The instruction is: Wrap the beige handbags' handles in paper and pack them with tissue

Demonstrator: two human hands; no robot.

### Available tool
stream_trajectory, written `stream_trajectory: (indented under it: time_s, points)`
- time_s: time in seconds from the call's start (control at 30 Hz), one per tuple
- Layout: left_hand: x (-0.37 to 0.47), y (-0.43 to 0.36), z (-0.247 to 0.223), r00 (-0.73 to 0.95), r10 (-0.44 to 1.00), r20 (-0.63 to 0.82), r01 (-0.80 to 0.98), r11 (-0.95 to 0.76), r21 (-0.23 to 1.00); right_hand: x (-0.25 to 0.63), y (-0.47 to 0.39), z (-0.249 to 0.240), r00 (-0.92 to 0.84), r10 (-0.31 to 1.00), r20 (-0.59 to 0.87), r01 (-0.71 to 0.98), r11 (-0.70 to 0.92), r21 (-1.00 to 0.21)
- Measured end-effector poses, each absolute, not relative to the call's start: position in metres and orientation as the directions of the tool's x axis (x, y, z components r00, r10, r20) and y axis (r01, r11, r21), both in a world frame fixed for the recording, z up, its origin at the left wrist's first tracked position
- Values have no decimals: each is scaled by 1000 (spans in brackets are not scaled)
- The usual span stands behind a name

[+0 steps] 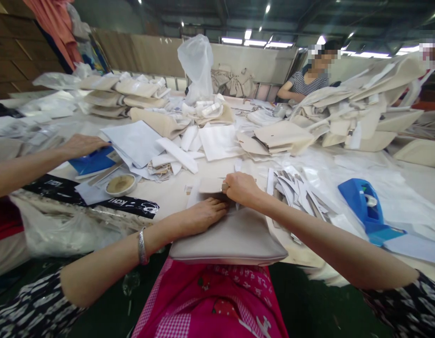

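Handbag under both hands at a crowded table

Far left, well beyond the left grip: cardboard boxes (13,51), stacked. Nearer, still left of the grip, a co-worker's hand (80,145) rests on a blue plastic object (90,164). Between that hand and the left grip, a round dish (120,184) of yellowish paste sits near the table's edge; white sheets (134,141) lie overlapping just behind it. Silver bangle (142,246) on the wrist behind the left grip.

Table (170,191) spreads out ahead of both grips. A tall clear plastic bag (195,61) stands well beyond them.

Left grip (203,216): laid flat on the handbag, fingers outstretched, tips partly hidden at the flap; cannot tell whether it grasps anything.

Handbag (231,241), smooth greyish beige: directly under the left grip, its near edge overhanding the table toward a pink apron (220,305). Flap (208,185) raised, between the two grips.

Right grip (241,188): fingers curled tight, pinching at the flap's edge.

Right of it: a folded beige piece (287,136) beyond, a loose pile of white strips (301,192) just beside. Farther back, a co-worker in a striped top (314,84). Well right of the grip, a blue tape dispenser (361,202).
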State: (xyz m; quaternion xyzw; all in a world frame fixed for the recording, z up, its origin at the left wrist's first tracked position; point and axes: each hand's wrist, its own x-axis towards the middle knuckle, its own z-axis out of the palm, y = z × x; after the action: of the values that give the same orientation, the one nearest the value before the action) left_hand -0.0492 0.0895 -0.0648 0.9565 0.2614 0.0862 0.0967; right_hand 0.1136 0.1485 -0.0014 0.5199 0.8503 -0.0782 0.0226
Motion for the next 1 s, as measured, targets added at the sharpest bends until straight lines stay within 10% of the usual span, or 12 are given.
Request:
stream_trajectory:
  time_s: [1.0]
  points:
    - [-48,78,-61,827,549,116,532,-833,149,135,147,-22,-487,867,-111,867,463,-186]
